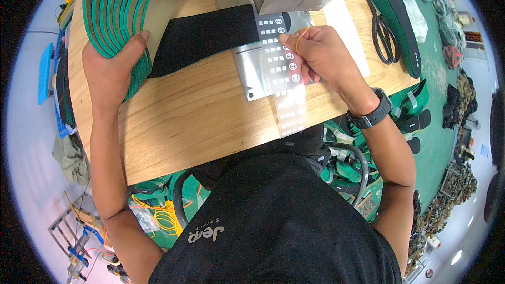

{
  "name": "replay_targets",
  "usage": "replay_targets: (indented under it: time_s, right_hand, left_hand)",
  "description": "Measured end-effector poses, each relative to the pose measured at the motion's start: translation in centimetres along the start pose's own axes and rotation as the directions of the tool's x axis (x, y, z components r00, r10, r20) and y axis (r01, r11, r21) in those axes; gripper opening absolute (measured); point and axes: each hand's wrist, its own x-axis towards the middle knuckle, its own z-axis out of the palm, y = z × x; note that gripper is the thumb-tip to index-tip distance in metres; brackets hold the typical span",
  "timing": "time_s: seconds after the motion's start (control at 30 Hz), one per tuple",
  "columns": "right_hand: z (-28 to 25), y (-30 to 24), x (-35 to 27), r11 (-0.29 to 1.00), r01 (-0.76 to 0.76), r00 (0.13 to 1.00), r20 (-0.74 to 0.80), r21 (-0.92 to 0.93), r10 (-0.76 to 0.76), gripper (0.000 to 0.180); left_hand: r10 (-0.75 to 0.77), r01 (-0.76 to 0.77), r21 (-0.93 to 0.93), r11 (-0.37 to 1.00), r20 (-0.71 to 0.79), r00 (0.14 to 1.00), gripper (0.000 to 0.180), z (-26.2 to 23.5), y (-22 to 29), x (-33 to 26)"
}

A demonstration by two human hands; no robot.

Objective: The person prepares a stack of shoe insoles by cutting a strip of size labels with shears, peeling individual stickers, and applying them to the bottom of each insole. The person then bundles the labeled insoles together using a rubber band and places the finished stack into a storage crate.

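My left hand (pixel 113 71) is wrapped round a thick curved stack of green-edged strips (pixel 113 5) at the table's far left. A black strip (pixel 205 34) lies flat beside it, its right end reaching under a clear film strip (pixel 286 92) printed with repeated white marks. My right hand (pixel 329 55) pinches at the film's right edge with thumb and forefinger; a thin yellow band loops around its fingers. Beneath the film is a shiny metal plate (pixel 252 76). Just beyond my right hand hangs a metal block (pixel 294 1) under a dark mount.
Black-handled scissors (pixel 385 39) and a stack of black and green strips (pixel 397 26) lie on the wooden table (pixel 194 137) at right. More green strips (pixel 344 171) are heaped below the front edge, near a curved metal chair arm (pixel 363 171). A yellow cable (pixel 158 215) coils on the floor.
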Motion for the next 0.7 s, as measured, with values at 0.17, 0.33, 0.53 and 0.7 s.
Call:
replay_targets:
  time_s: [0.17,0.33,0.53,0.7]
  right_hand:
    - [-0.1,-0.1,0.1,0.999,-0.046,0.999,-0.017,0.015,0.047,0.040]
    - [-0.1,0.2,0.1,0.999,-0.039,0.999,0.013,0.037,0.039,0.040]
    - [-0.1,0.0,-0.5,0.997,-0.057,0.998,0.007,0.043,0.056,0.043]
    - [-0.1,0.1,-1.1,0.988,-0.057,0.998,-0.014,0.142,0.060,0.038]
  left_hand:
    - [-0.019,0.019,0.020,1.000,-0.002,1.000,0.026,0.0,-0.1,0.1]
    - [-0.019,0.020,0.020,1.000,-0.036,0.999,0.028,0.1,-0.3,-0.2]
    - [-0.040,0.038,-0.055,0.998,-0.031,0.999,0.030,0.3,-0.1,-0.5]
    - [-0.054,0.054,-0.055,0.997,0.007,0.999,0.028,0.5,0.0,-0.6]
